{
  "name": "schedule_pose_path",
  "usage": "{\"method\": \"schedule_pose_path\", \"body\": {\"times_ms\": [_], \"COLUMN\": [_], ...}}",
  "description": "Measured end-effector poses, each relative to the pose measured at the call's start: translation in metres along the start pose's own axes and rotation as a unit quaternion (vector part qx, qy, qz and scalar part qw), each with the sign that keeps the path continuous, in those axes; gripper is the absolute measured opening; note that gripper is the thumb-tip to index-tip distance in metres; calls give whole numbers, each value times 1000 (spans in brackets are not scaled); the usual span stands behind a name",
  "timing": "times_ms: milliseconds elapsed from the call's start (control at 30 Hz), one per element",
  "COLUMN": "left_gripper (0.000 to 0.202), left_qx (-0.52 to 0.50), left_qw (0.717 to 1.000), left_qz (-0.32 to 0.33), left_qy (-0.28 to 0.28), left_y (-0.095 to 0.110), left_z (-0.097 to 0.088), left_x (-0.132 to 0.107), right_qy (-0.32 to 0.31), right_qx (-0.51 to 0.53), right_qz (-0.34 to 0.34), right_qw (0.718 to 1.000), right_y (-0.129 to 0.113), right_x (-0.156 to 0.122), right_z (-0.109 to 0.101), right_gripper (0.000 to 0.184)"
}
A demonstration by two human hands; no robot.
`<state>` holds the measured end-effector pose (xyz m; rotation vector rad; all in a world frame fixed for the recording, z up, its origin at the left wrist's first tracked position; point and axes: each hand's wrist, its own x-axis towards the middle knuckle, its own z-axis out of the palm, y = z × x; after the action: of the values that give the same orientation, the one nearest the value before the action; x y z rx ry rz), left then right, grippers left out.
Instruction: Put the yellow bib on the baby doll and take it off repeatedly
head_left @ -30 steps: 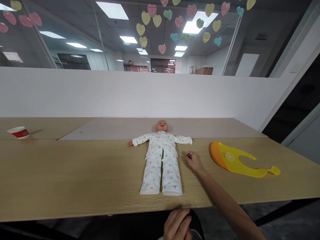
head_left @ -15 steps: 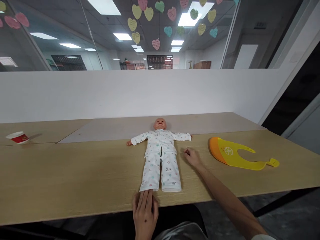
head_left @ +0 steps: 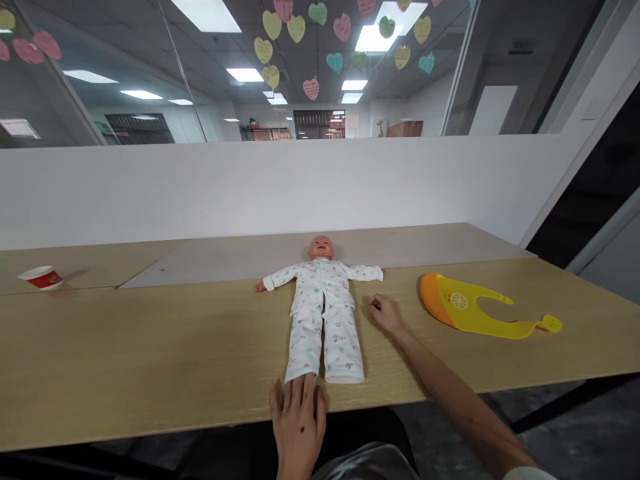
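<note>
A baby doll (head_left: 321,249) lies on its back on the table, its head away from me and its arms spread. It wears a white printed pajama top (head_left: 320,279) and matching trousers (head_left: 341,343); its feet are not visible. My left hand (head_left: 300,423) lies palm down at the table's front edge, fingers stretched out, their tips at the cuff of the left trouser leg. To the right of the doll's waist, my right hand (head_left: 385,315) rests on the table with its fingers curled in. I see nothing in it, and it is apart from the doll.
A yellow bib (head_left: 483,323) with an orange pocket lies on the table (head_left: 150,360) at the right. Far left is a red and white paper cup (head_left: 44,278). A white wall (head_left: 225,190) topped by glass with heart-shaped notes stands behind.
My left hand has shifted slightly right and up along the trouser cuff, and the cuff's edge has moved a little with it. My right hand stays in place beside the doll.
</note>
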<state>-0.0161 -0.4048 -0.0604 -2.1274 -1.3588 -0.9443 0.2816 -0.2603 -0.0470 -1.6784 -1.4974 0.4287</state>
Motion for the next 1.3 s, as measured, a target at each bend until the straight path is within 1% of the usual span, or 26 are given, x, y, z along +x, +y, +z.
{"method": "schedule_pose_path", "body": {"times_ms": [133,467,700,800,900,967,1133,1300], "left_gripper": [28,28,24,22,22,21,19,20], "left_qx": [-8,-26,-30,-33,-31,-31,-33,-29], "left_qw": [1000,1000,999,998,998,997,999,999], "left_qz": [-11,-14,-41,-50,-30,-19,-2,-25], "left_qy": [-12,-10,-10,13,54,64,36,7], "left_y": [1,4,7,10,10,8,3,5], "left_z": [-1,-4,-3,1,6,8,2,-3], "left_x": [1,4,1,-1,-3,-2,5,3], "right_qy": [-3,-6,-4,-6,-6,-3,-2,-3], "right_qx": [4,1,-4,0,-2,-4,-3,-11], "right_qz": [-4,2,4,6,5,5,-4,-1], "right_qw": [1000,1000,1000,1000,1000,1000,1000,1000], "right_y": [3,0,-3,-3,-2,-2,-2,-3], "right_x": [0,0,0,0,0,0,0,0], "right_z": [1,-1,-3,-2,-2,-2,-2,-3], "right_gripper": [15,14,14,13,12,12,12,13]}}
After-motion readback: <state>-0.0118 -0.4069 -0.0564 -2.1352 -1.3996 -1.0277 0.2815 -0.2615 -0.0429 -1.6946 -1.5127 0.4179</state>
